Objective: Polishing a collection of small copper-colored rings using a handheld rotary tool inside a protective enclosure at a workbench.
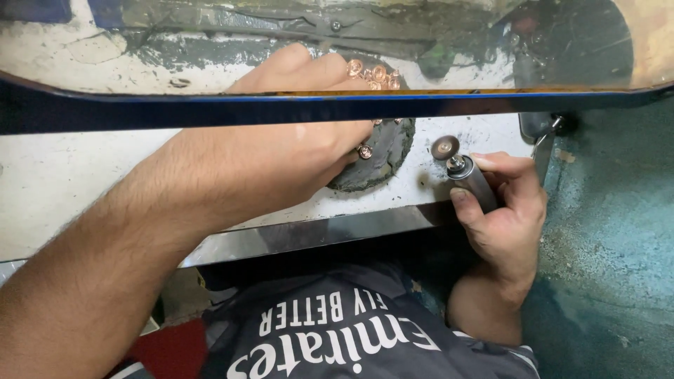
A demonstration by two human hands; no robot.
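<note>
Small round copper pieces [371, 73], frame centre, pinched in left hand [309, 151] over dark pad [390, 151]; right hand [502, 210] gripping grey rotary tool [472, 179], disc not yet touching.

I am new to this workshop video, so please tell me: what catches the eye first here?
The left hand in the middle rests on a dark round pad with small copper-coloured pieces at its fingertips. To its right, the right hand grips a metal rotary tool with a small disc. A blue-edged transparent shield crosses the top.
</note>
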